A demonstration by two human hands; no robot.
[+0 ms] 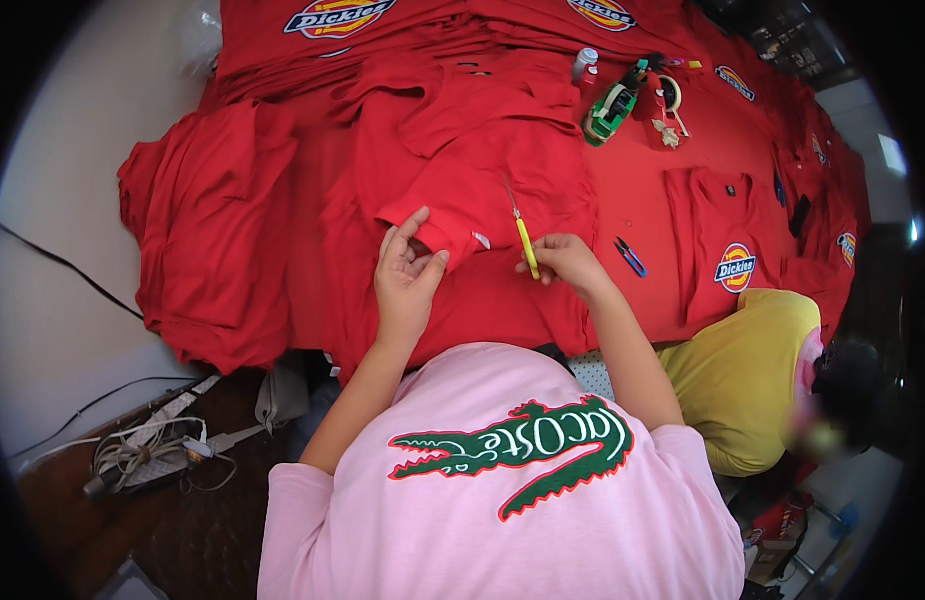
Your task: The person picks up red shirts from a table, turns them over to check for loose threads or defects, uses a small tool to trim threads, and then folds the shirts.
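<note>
A red T-shirt lies rumpled on the table in front of me. My left hand is at its near edge, palm up, with the fingers curled and the thumb and index finger at the cloth's edge. Close to that edge, a small white tag shows on the fabric. In a pinch, my right hand holds a slim yellow-handled tool. Its thin metal shaft points away from me over the shirt; I cannot make out the exact kind of tip.
Blue-handled thread snips lie right of my right hand. Beyond are a green tape dispenser, a tape roll and a small bottle. Red shirts are heaped left and far back. A person in yellow sits at right.
</note>
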